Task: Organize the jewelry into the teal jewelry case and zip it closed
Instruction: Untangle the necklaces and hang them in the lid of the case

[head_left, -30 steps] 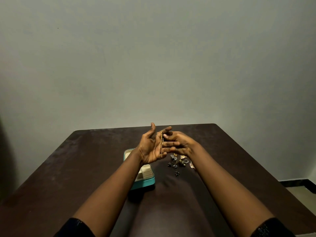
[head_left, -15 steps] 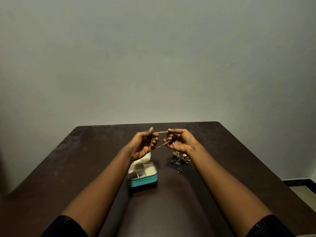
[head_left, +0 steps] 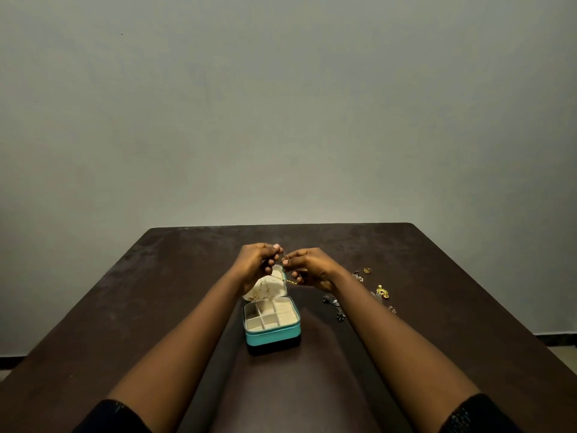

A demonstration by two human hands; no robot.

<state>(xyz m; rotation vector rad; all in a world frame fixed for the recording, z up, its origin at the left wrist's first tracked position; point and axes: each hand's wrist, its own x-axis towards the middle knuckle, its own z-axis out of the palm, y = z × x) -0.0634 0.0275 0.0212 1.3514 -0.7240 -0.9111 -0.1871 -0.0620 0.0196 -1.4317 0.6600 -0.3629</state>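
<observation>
The teal jewelry case stands open in the middle of the dark table, its cream compartments showing and its lid tilted up behind. Just above the lid, my left hand and my right hand are close together, both pinching a thin gold chain that hangs between them over the lid. Several small earrings and rings lie scattered on the table to the right of the case, partly hidden by my right forearm.
The dark brown table runs back to a plain grey wall. Its right edge drops to a tiled floor. A gold earring lies farthest right among the loose pieces.
My hands have come down and closer together over the case lid with the chain still held. The view has shifted, so the case now shows fully between my forearms.
</observation>
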